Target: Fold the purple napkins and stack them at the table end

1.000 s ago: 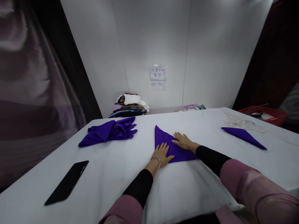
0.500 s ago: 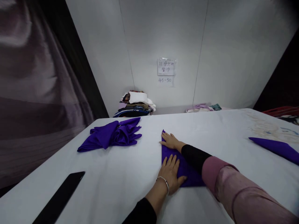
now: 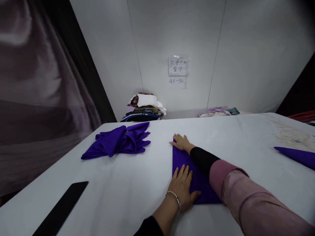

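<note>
A purple cloth [image 3: 201,183] folded into a triangle lies flat on the white table, its lower right part partly covered by my right sleeve. My left hand [image 3: 182,187], with a bracelet at the wrist, rests palm down on the cloth's lower left side, fingers spread and thumb out to the right. Farther up, my right hand [image 3: 180,143] lies flat over the cloth's top corner, its fingers apart. Neither hand grips anything.
Crumpled purple cloths [image 3: 118,141] lie at the back left of the table [image 3: 118,190]. A black flat object [image 3: 61,208] is at the front left. Another purple cloth [image 3: 299,156] lies at the right. Clothes [image 3: 144,108] are piled beyond the back edge.
My right hand has shifted slightly up to cover the cloth's top corner, which showed above its fingers before. My left hand stays flat on the cloth. The view has shifted slightly.
</note>
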The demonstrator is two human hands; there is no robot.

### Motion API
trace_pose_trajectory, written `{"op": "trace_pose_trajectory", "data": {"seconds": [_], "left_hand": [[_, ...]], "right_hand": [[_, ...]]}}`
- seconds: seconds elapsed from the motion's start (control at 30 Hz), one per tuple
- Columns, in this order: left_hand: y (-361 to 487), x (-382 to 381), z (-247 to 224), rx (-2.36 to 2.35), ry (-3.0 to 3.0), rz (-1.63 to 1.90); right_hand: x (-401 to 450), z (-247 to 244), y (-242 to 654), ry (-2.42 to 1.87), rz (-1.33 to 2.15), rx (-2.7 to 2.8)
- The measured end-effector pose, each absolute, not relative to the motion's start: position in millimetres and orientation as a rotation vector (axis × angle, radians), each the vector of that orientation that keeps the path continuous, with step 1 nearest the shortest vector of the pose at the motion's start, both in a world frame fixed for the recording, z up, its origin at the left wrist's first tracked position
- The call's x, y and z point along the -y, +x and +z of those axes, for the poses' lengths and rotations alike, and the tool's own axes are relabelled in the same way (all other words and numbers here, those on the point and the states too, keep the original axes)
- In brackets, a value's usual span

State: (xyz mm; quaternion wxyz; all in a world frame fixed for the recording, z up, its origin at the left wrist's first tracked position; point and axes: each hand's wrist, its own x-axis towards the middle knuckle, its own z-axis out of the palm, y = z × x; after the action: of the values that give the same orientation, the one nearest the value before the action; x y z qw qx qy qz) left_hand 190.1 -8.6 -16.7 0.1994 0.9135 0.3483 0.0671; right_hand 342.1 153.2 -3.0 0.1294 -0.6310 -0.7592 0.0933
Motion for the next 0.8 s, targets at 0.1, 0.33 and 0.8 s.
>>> {"op": "trace_pose_trajectory", "data": {"seconds": [0.1,0.33,0.8], "left_hand": [[190.1,7.8,-17.1,-0.98,2.573,0.17],[192.5,3.9,-18.5,-0.987,2.694,0.105],[196.2,0.2,-15.8,-1.006,2.836,0.063]], "right_hand": [[-147.0,7.3,345.6,-1.868,0.309,2.155],[-45.5,14.3,353.7,-1.743,0.366,2.27],[169.1,-18.8,517.5,-2.125,0.248,2.058]]}}
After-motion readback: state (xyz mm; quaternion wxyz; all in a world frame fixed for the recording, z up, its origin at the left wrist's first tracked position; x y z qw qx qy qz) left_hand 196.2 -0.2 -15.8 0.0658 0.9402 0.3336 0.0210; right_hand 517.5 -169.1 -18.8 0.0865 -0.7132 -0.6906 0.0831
